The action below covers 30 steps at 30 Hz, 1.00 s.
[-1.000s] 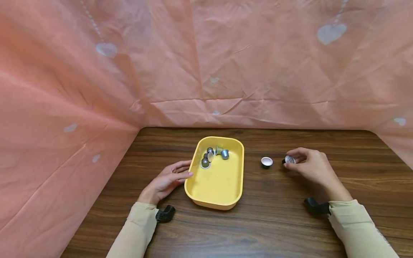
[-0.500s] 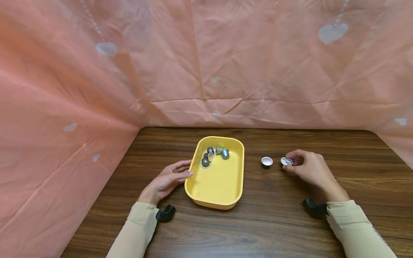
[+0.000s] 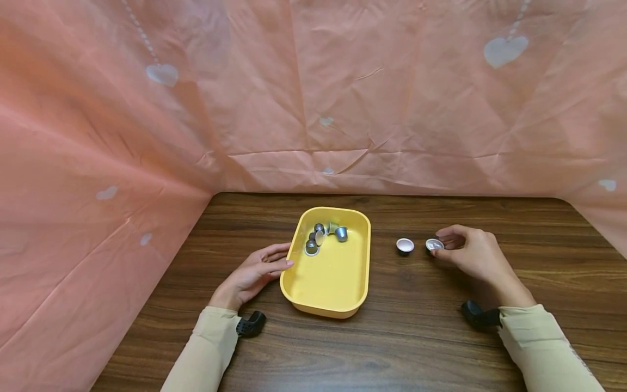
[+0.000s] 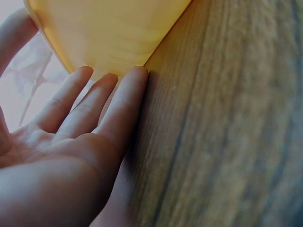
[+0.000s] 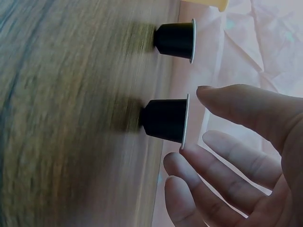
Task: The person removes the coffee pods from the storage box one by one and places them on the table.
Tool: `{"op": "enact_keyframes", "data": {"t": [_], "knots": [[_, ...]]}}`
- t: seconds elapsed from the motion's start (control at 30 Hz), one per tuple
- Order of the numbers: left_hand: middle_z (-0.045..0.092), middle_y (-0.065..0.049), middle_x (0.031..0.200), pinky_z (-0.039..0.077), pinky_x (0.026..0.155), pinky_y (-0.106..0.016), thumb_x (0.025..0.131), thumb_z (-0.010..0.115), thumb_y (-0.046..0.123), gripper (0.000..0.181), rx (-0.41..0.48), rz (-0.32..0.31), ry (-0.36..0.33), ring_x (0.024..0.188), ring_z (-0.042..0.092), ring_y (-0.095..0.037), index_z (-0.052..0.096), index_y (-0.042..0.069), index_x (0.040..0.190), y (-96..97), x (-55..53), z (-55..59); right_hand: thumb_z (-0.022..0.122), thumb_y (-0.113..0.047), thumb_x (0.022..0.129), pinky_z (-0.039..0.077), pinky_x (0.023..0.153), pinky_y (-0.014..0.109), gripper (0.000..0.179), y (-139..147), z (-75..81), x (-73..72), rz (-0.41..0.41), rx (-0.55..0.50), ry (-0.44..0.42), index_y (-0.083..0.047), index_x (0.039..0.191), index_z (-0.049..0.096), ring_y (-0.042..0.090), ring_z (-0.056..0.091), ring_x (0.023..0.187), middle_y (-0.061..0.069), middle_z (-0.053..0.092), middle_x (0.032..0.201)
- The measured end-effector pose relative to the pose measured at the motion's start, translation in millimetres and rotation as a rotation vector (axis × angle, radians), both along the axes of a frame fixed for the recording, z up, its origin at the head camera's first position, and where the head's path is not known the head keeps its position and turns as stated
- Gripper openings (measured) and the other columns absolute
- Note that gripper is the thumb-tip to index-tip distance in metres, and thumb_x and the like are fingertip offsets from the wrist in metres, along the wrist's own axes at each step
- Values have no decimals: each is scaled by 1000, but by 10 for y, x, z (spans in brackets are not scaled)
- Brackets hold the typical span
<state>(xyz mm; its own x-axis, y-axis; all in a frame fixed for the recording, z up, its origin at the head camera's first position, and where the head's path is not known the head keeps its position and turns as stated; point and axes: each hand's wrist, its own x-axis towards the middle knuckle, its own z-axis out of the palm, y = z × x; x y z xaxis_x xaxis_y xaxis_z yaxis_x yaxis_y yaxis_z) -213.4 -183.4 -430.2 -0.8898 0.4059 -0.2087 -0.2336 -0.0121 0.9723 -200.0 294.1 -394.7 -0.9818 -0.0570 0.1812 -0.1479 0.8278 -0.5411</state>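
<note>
A yellow tray (image 3: 338,280) holds several coffee capsules (image 3: 341,234) near its far left side. At its left wall rests my left hand (image 3: 254,272), fingers extended; in the left wrist view the fingertips (image 4: 139,73) meet the tray's outer wall. Right of the tray, a black coffee capsule (image 3: 405,247) stands with its pale lid up. Beside it stands a second black capsule (image 5: 165,119), its silver lid facing up. My right hand (image 3: 470,250) is around that lid, with the thumb (image 5: 236,101) slightly off the rim and a fingertip right at its other side.
Brown wood-grain table (image 3: 392,348) lies under everything. Pink cloth (image 3: 318,98) with pale hearts hangs behind the table and along its left side. A black wrist device (image 3: 251,325) sits on the left sleeve, and another (image 3: 479,316) on the right.
My right hand has turned the second capsule from tilted to lid up and stood it beside the first; its fingers have loosened. The left hand and tray stay put.
</note>
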Motion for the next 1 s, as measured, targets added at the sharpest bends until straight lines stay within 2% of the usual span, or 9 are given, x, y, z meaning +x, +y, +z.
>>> {"op": "enact_keyframes", "data": {"t": [0.23,0.43,0.57,0.73,0.9,1.0], "knots": [[48,-26,163,58,99,-25,100,71,9,69,0,-1,3,124,66,-15,42,1,163,5,-1,-16,87,-33,91,51,70,21,43,14,9,14,5,-8,-1,-4,120,78,22,76,91,14,83,102],[48,-26,163,58,100,-25,100,70,8,69,5,-3,4,125,66,-15,42,0,163,8,3,-14,87,-34,90,49,71,17,40,26,55,52,-9,-17,14,-8,120,79,7,72,87,10,83,105],[48,-26,163,58,100,-25,100,71,9,69,4,-4,5,125,66,-16,42,0,163,6,-3,-20,85,-38,93,50,72,17,43,19,122,90,-10,-57,-21,-11,125,78,-1,69,86,10,83,108],[47,-26,164,58,100,-25,100,70,9,69,3,-1,3,125,65,-15,41,0,163,7,3,-10,84,-37,95,56,73,18,49,-12,224,127,22,-218,-105,-7,132,74,-6,70,87,8,82,109],[47,-26,164,58,99,-24,100,70,9,69,2,0,5,125,65,-14,41,0,163,10,5,-6,83,-25,97,62,79,22,47,-8,297,177,107,-439,-154,-1,135,70,1,77,93,-10,82,108],[47,-25,164,57,100,-24,100,70,9,69,-1,-1,7,125,65,-14,42,0,163,11,4,-4,82,-18,98,64,81,25,42,-7,317,196,150,-525,-154,0,133,70,5,79,95,-14,82,109]]}}
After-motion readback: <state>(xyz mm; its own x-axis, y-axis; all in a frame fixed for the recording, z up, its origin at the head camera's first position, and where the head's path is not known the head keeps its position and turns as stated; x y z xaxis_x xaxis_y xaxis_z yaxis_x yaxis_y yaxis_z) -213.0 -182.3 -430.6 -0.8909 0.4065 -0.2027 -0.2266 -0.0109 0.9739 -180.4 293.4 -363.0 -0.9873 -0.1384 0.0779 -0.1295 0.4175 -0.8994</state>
